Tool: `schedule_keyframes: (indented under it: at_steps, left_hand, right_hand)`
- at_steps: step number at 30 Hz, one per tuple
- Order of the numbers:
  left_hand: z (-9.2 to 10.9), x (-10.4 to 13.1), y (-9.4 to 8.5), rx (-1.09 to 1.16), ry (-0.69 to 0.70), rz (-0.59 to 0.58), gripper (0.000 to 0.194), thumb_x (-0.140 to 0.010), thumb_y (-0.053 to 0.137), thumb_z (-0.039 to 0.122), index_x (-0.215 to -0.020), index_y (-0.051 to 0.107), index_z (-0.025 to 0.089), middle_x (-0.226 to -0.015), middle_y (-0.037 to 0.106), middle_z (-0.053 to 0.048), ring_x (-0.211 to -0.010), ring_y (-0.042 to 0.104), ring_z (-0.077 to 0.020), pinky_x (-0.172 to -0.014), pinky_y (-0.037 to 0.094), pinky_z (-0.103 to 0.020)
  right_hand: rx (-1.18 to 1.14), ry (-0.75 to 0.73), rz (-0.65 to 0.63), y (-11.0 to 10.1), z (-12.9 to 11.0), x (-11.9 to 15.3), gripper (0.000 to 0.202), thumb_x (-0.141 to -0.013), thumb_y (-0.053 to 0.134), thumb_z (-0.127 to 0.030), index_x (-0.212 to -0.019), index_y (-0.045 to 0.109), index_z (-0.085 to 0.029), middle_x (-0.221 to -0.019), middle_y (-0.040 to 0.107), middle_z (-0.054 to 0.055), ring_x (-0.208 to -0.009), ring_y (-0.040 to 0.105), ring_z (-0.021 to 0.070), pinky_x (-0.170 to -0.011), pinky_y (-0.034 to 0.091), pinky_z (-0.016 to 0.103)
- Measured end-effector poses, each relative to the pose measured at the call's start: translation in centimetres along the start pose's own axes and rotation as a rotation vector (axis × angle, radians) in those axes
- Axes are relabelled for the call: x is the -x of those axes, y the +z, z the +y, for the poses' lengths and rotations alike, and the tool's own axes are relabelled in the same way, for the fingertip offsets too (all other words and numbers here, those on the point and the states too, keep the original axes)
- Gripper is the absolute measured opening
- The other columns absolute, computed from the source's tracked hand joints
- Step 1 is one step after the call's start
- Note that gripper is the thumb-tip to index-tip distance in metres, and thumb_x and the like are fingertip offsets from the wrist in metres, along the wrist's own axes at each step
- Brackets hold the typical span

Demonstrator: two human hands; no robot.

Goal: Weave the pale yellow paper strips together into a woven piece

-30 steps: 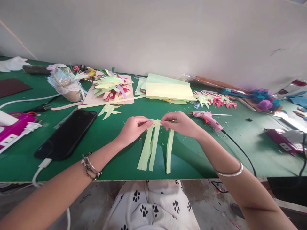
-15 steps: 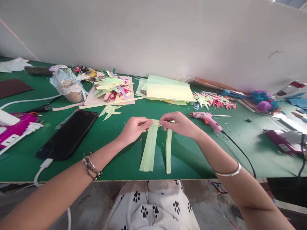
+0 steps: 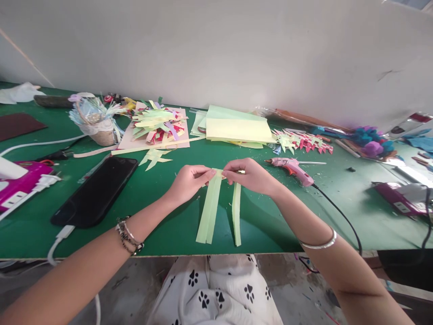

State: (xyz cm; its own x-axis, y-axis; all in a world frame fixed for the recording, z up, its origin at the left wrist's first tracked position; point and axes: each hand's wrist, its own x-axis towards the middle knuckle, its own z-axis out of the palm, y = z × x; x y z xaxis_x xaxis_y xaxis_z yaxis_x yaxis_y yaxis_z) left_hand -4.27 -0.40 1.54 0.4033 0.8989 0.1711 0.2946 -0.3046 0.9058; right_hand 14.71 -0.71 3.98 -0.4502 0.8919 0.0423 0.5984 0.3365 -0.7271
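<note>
Pale green paper strips (image 3: 209,212) hang down between my hands over the green table, their upper ends pinched by my fingers. My left hand (image 3: 191,183) is closed on the top of the two strips lying side by side. My right hand (image 3: 247,177) pinches the same upper part from the other side, and a separate narrow green strip (image 3: 237,214) hangs below it. How the strips are folded or joined is partly hidden by my fingertips.
A pink glue gun (image 3: 294,169) lies to the right, its cord running off the front edge. A black phone (image 3: 98,189) is at the left. Behind are paper sheets (image 3: 238,131), a heap of cut strips (image 3: 158,122) and a small basket (image 3: 101,131).
The two side-by-side strips have drawn slightly closer together at the bottom and shifted a little left. Both hands stay in nearly the same place, still pinching the paper.
</note>
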Motion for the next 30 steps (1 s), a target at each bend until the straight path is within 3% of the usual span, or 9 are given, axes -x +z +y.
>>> schedule_keyframes:
  at_steps: [5,17,30]
  left_hand:
    - [0.08,0.01,0.03,0.001,0.016,-0.001,0.038,-0.080,0.052,0.036,-0.049,0.047,0.016,-0.044,0.032,0.006,-0.042,0.029,-0.0060,-0.044,0.024,-0.022]
    - [-0.03,0.00,-0.08,-0.031,-0.001,-0.011,0.039,-0.082,0.050,0.036,-0.049,0.046,0.017,-0.042,0.028,0.007,-0.040,0.030,-0.0065,-0.043,0.024,-0.022]
    - [0.12,-0.12,0.02,-0.018,-0.007,-0.034,0.038,-0.077,0.054,0.046,-0.054,0.054,0.015,-0.049,0.042,0.004,-0.043,0.030,-0.0065,-0.043,0.025,-0.021]
  right_hand:
    - [-0.034,0.030,0.046,0.28,0.22,-0.12,0.025,-0.081,0.049,-0.038,-0.077,0.062,-0.018,-0.064,0.061,-0.001,-0.060,0.053,0.0103,-0.067,0.037,0.027]
    - [-0.121,0.006,0.054,0.31,0.26,-0.06,0.021,-0.080,0.051,-0.035,-0.074,0.059,-0.017,-0.065,0.058,-0.001,-0.061,0.055,0.0105,-0.066,0.039,0.027]
    - [-0.106,0.019,0.081,0.58,0.09,-0.18,0.018,-0.079,0.052,-0.032,-0.073,0.059,-0.017,-0.062,0.058,-0.002,-0.059,0.055,0.0102,-0.068,0.038,0.028]
